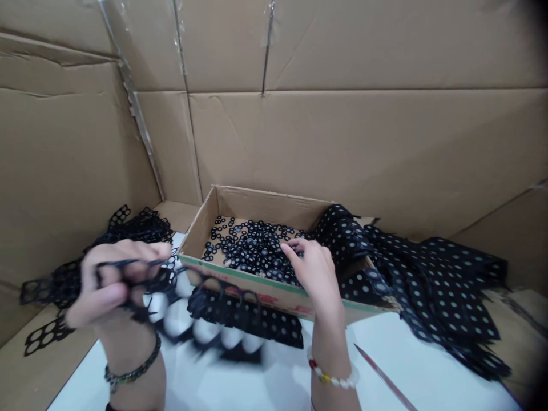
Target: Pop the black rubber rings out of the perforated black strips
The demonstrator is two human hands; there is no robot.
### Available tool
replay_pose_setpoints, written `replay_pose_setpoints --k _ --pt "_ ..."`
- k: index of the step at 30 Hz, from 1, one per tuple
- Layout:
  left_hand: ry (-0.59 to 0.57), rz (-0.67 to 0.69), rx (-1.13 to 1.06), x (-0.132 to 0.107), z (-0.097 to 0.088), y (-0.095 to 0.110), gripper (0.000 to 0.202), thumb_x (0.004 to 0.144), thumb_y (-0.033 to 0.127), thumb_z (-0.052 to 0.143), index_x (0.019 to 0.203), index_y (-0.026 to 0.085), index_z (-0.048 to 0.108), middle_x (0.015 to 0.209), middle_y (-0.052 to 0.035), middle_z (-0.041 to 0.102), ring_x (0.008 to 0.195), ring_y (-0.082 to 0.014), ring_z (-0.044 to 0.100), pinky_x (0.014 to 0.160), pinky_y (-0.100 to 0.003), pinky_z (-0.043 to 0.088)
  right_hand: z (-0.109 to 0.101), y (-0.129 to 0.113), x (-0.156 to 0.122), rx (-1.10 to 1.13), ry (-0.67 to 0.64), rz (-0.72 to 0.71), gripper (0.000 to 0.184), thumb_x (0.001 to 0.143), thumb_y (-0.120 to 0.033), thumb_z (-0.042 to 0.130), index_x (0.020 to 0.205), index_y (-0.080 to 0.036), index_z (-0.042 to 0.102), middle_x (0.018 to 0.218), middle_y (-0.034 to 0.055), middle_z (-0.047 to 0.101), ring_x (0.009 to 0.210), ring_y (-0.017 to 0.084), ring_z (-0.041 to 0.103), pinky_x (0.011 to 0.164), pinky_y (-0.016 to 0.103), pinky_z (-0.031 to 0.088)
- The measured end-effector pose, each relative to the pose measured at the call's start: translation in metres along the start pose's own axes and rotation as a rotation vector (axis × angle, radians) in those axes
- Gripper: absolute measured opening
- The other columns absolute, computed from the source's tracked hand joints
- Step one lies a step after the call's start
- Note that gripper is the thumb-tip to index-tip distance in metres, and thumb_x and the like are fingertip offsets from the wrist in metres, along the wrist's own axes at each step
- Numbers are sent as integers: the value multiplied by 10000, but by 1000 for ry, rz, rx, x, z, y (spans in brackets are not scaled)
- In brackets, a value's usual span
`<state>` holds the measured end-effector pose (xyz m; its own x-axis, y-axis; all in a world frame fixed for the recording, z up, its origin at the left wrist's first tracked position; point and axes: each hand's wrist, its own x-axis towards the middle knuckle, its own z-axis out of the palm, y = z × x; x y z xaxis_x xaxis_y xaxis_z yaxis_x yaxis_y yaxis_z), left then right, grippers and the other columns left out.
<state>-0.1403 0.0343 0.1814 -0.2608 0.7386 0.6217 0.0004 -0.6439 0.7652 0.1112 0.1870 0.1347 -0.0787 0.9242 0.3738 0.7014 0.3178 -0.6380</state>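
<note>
My left hand [109,282] is blurred with motion and grips a black punched strip of ring-shaped openings [145,278]. My right hand [314,274] reaches over the front wall of a shallow cardboard box [274,291], its fingertips at the edge of a pile of small black rings [252,248]. I cannot see anything held in those fingers. Many more rings lie scattered across the box floor. A dotted black punched sheet [246,315] lies just below the box, near both hands.
Heaped dotted black sheets [432,291] lie right of the box, partly over its corner. Black perforated scrap [132,228] lies at the left. A thin reddish rod [385,377] rests on the white table [282,382]. Cardboard walls [321,142] rise behind.
</note>
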Motion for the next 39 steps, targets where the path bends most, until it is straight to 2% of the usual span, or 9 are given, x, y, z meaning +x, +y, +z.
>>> replay_pose_setpoints --k 2,5,10,14,19,24,26,32,39 --pt "-163 -52 249 10 19 2 331 614 333 690 438 196 445 408 41 404 459 -114 417 497 -237 380 -2 -8 -5 -38 97 -31 315 791 -448 496 932 -185 597 958 97 546 919 252 470 775 398 360" --pt "-497 -297 382 19 43 -3 156 737 291 585 643 177 536 562 16 487 527 -108 425 499 -212 365 -8 -35 -18 237 145 -134 302 880 -395 376 989 -189 567 999 79 548 956 194 491 842 346 378" --pt "-658 -569 92 18 58 -15 199 778 279 491 939 183 558 811 -38 575 677 -147 517 573 -229 454 -12 -70 -39 595 -226 -399 320 925 -349 282 1004 -200 555 1075 62 543 1033 169 469 921 329 338" --pt "-755 -610 93 19 56 -23 169 837 279 439 930 202 557 824 -26 585 702 -147 549 663 -258 479 -6 -67 -39 652 -434 -361 356 921 -361 314 661 -180 476 656 -11 517 661 116 491 683 252 389" --pt "-742 -551 272 27 61 -25 283 883 337 387 815 145 583 763 -38 619 701 -142 577 686 -248 468 -5 -57 -31 680 -244 -266 324 886 -359 411 614 -183 403 581 -43 427 555 91 415 535 208 327" --pt "-661 -568 418 29 66 -30 352 881 384 375 755 133 587 719 -45 642 649 -143 584 619 -236 465 -4 -62 -33 309 195 -286 177 849 -346 469 912 -184 498 940 57 506 915 185 449 820 313 335" --pt "-628 -544 492 29 66 -32 351 878 390 374 738 138 573 716 -40 638 647 -146 577 615 -238 459 -3 -66 -37 228 237 -320 168 874 -335 409 863 -181 477 922 65 492 898 187 434 808 318 323" --pt "-649 -347 602 28 63 -32 280 886 340 378 811 155 573 800 -26 614 752 -152 548 701 -240 426 7 -69 -42 398 -356 -283 361 899 -426 337 628 -189 316 561 -41 372 548 104 348 543 233 267" --pt "-753 -319 465 30 59 -30 227 870 316 429 830 141 568 786 -23 596 748 -138 535 704 -230 428 18 -65 -36 1048 -648 -105 339 873 -444 379 685 -176 466 628 -24 444 550 94 432 465 198 366"
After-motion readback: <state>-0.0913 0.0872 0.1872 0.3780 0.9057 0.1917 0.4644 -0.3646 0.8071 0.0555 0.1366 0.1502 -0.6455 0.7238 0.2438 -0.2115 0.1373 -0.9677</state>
